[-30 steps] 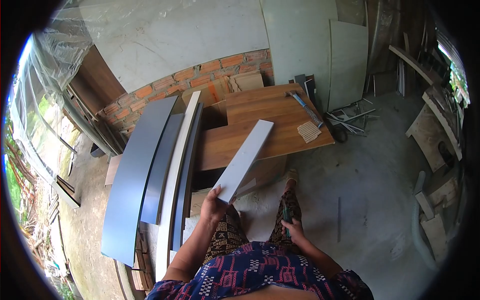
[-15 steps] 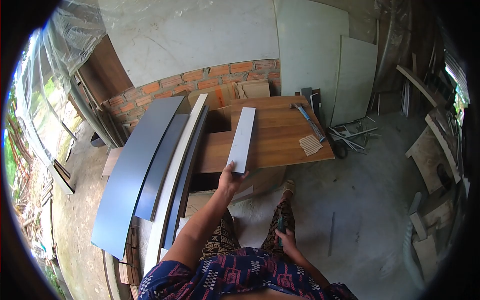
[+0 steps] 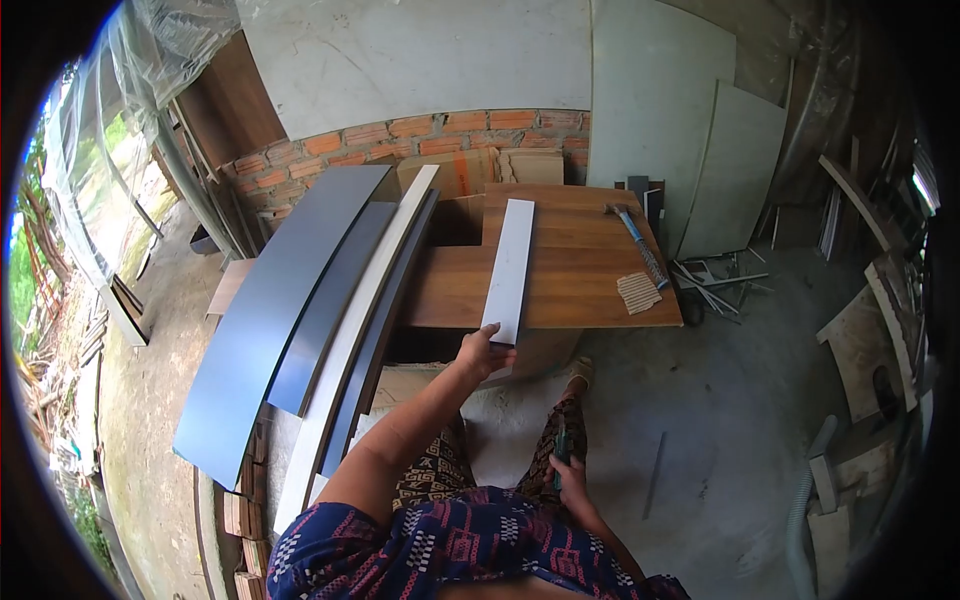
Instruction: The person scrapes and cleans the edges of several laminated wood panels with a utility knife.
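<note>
My left hand [image 3: 486,353] grips the near end of a long, narrow white board [image 3: 511,265], thumb on top and fingers underneath. The board points away from me over a brown wood-grain panel [image 3: 580,250]. Low beside my right leg, my right hand [image 3: 571,482] is closed around a dark green hand tool [image 3: 561,440], whose kind I cannot tell. A hammer [image 3: 637,243] with a blue handle lies at the panel's right side, near a piece of corrugated cardboard [image 3: 638,293].
Long dark grey panels [image 3: 275,320] and a pale strip [image 3: 355,345] lie to the left. Cardboard boxes [image 3: 465,175] stand behind, before a brick wall [image 3: 410,130]. White offcuts [image 3: 712,285] litter the floor at right; a thin strip [image 3: 655,475] lies nearer. A grey hose [image 3: 805,500] runs along the far right.
The view has turned slightly, so the scene sits a little further right. Both hands keep their hold; the white board stays over nearly the same part of the brown panel.
</note>
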### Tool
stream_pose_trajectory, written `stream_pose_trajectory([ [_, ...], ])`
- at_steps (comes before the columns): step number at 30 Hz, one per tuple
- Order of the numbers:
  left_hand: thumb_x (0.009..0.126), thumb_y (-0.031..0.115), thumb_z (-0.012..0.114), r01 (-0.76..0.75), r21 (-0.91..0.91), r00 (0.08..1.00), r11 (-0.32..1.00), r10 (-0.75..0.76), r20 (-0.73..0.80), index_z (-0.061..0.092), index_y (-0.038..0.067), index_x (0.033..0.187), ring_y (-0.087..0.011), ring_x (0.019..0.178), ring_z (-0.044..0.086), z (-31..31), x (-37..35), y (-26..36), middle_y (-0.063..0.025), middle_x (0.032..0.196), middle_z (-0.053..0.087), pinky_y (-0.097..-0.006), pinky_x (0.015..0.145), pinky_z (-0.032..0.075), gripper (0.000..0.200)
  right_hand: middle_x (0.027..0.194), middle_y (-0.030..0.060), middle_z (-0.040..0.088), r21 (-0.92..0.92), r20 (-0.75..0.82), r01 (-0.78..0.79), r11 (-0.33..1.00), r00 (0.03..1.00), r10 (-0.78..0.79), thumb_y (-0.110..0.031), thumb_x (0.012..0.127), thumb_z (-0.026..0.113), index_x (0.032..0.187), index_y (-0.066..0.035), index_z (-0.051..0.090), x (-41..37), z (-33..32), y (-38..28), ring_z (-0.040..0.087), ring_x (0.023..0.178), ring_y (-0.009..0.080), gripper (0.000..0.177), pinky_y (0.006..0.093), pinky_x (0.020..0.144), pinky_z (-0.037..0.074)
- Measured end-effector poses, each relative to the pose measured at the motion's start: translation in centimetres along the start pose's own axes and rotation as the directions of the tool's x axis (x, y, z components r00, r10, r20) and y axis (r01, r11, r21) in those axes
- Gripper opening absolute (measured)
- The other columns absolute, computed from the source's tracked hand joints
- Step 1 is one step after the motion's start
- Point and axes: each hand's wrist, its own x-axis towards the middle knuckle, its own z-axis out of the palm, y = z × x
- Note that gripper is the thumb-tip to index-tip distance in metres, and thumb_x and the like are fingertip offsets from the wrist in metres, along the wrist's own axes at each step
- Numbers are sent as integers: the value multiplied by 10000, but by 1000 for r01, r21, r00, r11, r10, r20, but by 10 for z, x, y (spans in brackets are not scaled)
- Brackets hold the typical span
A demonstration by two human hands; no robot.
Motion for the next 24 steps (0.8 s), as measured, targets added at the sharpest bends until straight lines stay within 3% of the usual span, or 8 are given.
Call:
stream_pose_trajectory([
  [5, 882, 240, 531, 0, -191, 998, 982, 12, 63, 289, -10, 1292, -369, 858, 601, 6, 5, -2, -286, 1058, 496, -443, 676, 541, 538, 659, 30, 543, 7, -10, -5, 1000, 1000, 5, -210, 826, 646, 853, -66, 551, -1, 1, -1, 551, 532, 149, 175, 283, 497, 445],
  [8, 902, 274, 498, 48, -301, 997, 952, -27, 74, 254, 4, 1318, -379, 1028, 531, 23, -8, 9, -323, 1209, 442, -464, 867, 471, 553, 646, 30, 540, 25, -12, 5, 1000, 1000, -5, -199, 824, 649, 838, -63, 551, -1, 3, -2, 547, 522, 150, 168, 282, 499, 444],
  [14, 909, 238, 479, -79, 121, 976, 990, 52, 212, 302, 47, 1345, -350, 976, 576, -14, -26, 17, -237, 1162, 526, -439, 766, 515, 509, 663, 36, 552, 15, -10, -19, 1000, 1000, 19, -197, 829, 638, 887, -76, 535, -4, 2, -5, 559, 523, 157, 170, 292, 479, 451],
  [16, 875, 225, 542, -293, 243, 955, 925, 270, 124, 376, 32, 1310, -301, 922, 603, -25, -62, 29, -196, 1084, 580, -401, 714, 531, 504, 669, 40, 557, 15, -19, -36, 999, 999, 36, -196, 832, 631, 905, -78, 529, -6, 2, -8, 563, 525, 161, 173, 299, 470, 454],
  [18, 853, 216, 578, -485, 390, 871, 783, 470, 139, 409, 28, 1291, -280, 854, 618, -55, -84, 47, -176, 1044, 601, -379, 701, 533, 505, 665, 41, 557, 27, -23, -47, 999, 999, 47, -194, 833, 629, 902, -76, 527, -6, 3, -8, 562, 522, 161, 170, 301, 467, 454],
  [20, 818, 227, 620, -651, 607, 654, 456, 743, 143, 437, 24, 1276, -281, 851, 621, -100, -88, 59, -173, 1031, 618, -362, 748, 510, 534, 661, 40, 555, 26, -9, -46, 999, 999, 46, -194, 834, 628, 897, -75, 525, -5, 3, -7, 560, 518, 162, 169, 301, 463, 452],
  [22, 763, 226, 656, -471, 867, 468, 166, 879, 86, 464, 35, 1256, -305, 930, 591, -145, -105, 73, -173, 1063, 608, -371, 841, 461, 563, 659, 41, 555, 19, 1, -43, 999, 999, 43, -193, 835, 626, 893, -75, 524, -2, 2, -5, 558, 514, 163, 167, 302, 459, 450],
  [24, 701, 256, 679, -67, 994, 350, -86, 931, 104, 470, 58, 1257, -336, 1045, 520, -170, -143, 89, -177, 1112, 578, -416, 902, 414, 626, 659, 43, 555, 9, 4, -37, 999, 999, 37, -191, 836, 625, 889, -74, 523, 0, 1, -2, 557, 511, 165, 164, 304, 456, 450],
])
